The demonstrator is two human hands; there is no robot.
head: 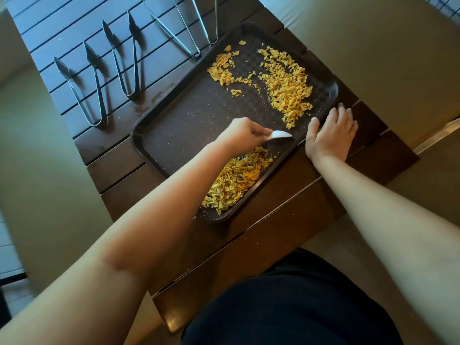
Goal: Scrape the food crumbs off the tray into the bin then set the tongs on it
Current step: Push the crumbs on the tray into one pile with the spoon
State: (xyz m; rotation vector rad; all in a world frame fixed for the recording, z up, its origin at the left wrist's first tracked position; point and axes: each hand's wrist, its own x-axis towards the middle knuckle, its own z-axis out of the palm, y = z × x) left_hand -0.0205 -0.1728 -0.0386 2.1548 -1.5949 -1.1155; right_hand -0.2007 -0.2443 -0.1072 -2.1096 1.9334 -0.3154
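A dark brown tray (174, 125) lies at an angle on the slatted wooden table. Yellow crumbs sit in a heap at its near corner (234, 180) and lie scattered across its far right part (286, 85). My left hand (242, 136) grips a white scraper (281, 134) whose edge rests on the tray floor near the right rim. My right hand (331, 131) lies on the tray's right rim, thumb inside the edge and fingers over it. Several metal tongs lie on the table beyond the tray: two with serrated tips (84, 93) (127, 61) and two slim ones (179, 31) (211, 18). No bin is in view.
The dark wooden table (273, 207) ends just in front of my body, with its right edge running past the tray. Pale floor lies to the left and right of it. My dark clothing fills the lower middle.
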